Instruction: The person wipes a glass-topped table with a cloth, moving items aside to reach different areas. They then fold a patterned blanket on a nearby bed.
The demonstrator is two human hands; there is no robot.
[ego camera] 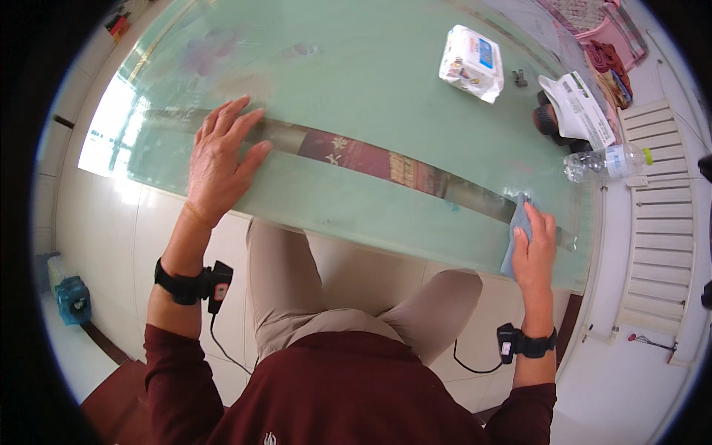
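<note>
My right hand (535, 247) holds a folded blue-grey cloth (513, 245) against the right part of a pale green tabletop (356, 222) with a glossy clear cover. The cloth lies over the right part of a dark, patterned strip (356, 158) that runs across the table. My left hand (225, 158) rests on the table's left part, fingers spread, holding nothing; its fingertips reach the strip's left part. Whether the strip lies on or under the cover, I cannot tell.
A white wipes packet (471, 64) lies at the back right, near a small dark metal piece (520, 78). Beside them are a white printed packet (581, 108), a dark round-ended object (545, 118) and a clear plastic bottle (606, 163) on its side. A white radiator (656, 222) stands at the right wall.
</note>
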